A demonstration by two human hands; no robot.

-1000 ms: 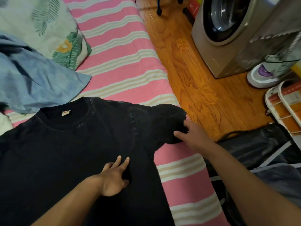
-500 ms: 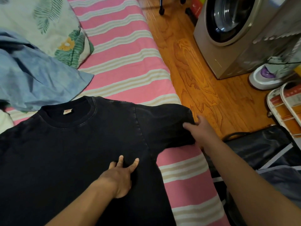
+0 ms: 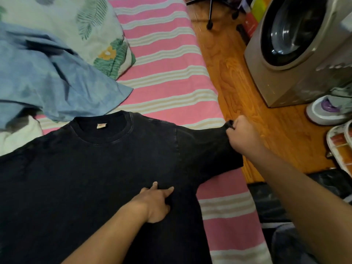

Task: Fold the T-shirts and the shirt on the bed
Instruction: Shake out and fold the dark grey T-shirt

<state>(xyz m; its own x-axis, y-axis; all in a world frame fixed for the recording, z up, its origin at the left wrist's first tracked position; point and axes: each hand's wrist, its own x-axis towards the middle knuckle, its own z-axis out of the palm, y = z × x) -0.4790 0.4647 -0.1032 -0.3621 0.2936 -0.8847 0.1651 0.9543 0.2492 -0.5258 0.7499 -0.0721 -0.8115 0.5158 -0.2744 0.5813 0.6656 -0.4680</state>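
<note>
Pink striped bed (image 3: 163, 77), wood floor w/ washer (image 3: 297, 46) at right. Right hand (image 3: 242, 137) pinches the sleeve end of black tee (image 3: 85, 168), fingers curled on fabric. Left hand (image 3: 156, 201) presses flat on tee's chest, fingers straight. Blue shirt (image 3: 49, 79) crumpled above, near collar.

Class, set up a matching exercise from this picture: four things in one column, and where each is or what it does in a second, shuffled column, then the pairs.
1. left hand
2. right hand
3. blue shirt
4. washing machine

a. stands on the wooden floor
b. pinches the sleeve end
c. lies crumpled beyond the collar
d. presses the black T-shirt

Pairs: 1-d, 2-b, 3-c, 4-a
</note>
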